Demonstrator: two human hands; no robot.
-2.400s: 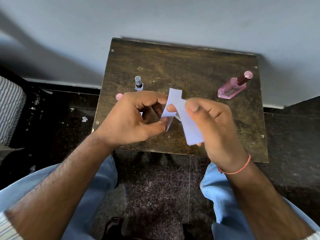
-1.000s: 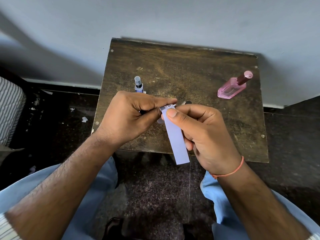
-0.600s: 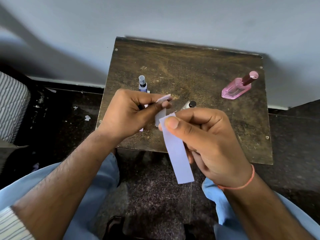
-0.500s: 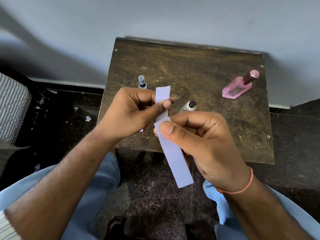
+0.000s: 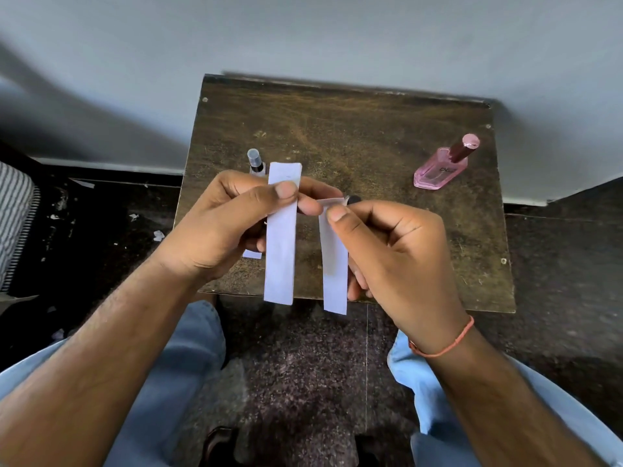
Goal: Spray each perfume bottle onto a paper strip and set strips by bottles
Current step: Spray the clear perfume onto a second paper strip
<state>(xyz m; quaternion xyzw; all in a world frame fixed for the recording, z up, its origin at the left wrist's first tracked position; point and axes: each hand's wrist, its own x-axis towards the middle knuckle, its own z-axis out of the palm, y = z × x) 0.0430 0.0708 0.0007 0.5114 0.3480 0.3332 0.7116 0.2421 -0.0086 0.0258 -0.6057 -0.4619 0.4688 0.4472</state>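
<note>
With each strip pinched at its top, left hand (image 5: 232,224) holds left strip (image 5: 281,244), right hand (image 5: 394,254) right strip (image 5: 333,264); both hang lengthwise toward the person, pink bottle (image 5: 440,168) far right on worktop (image 5: 354,129), nearer right hand.

— How do we hold our left hand (image 5: 219,227)?
— Raised before us, thumb pressed flat toward the curled fingers in a pinch, forearm bare and slanting up from the lower left.
— And our right hand (image 5: 394,257)?
— Just beside it, the same pinch, thumb on top, knuckles turned outward, a thin orange thread round the wrist.
</note>
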